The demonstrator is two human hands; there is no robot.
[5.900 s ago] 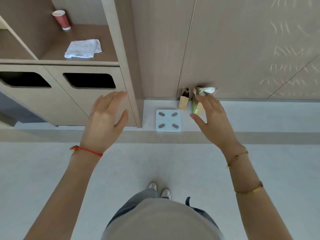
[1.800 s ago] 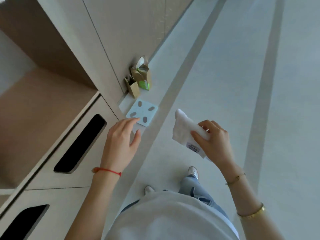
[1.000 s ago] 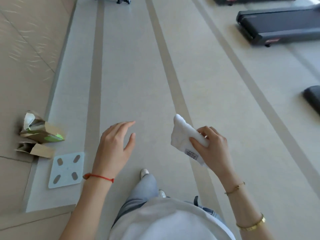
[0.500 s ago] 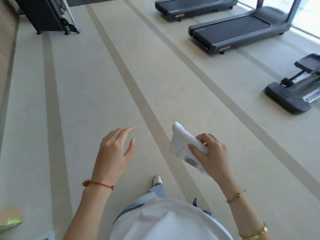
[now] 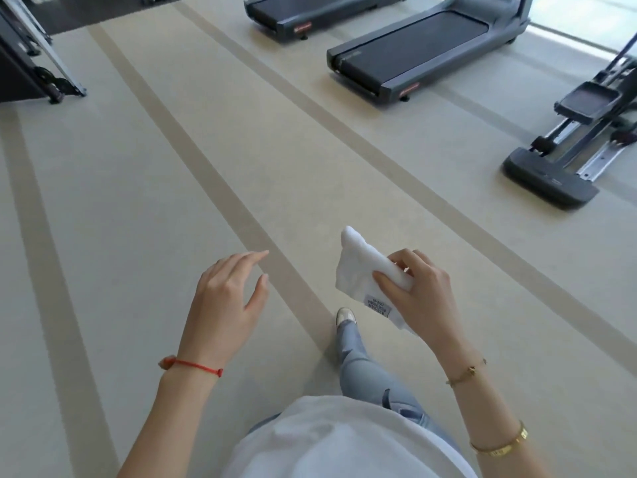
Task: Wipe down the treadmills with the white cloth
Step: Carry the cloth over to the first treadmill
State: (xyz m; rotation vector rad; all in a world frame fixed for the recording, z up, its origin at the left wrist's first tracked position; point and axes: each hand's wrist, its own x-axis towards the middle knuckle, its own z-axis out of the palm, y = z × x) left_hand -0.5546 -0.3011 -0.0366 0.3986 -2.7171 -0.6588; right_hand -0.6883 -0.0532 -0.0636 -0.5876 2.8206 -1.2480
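Gym floor seen from above by a person walking, pale with darker stripes running away from the viewer. Both bare hands are raised in front of the body over this floor. The right hand holds a folded white cloth, its fingers curled over the top edge and the thumb pressed against the near face; a small printed label hangs at the cloth's lower corner. The left hand holds nothing, fingers relaxed and slightly spread, palm down, level with the cloth and well apart from it. Beyond the cloth, far ahead and to the right, two dark treadmills stand side by side: the nearer treadmill and the farther treadmill behind it. Right of the cloth, near the frame's edge, sits another exercise machine with a dark base and metal rails. One shoe steps forward just below the cloth. A red string circles the left wrist; gold bracelets ring the right arm.
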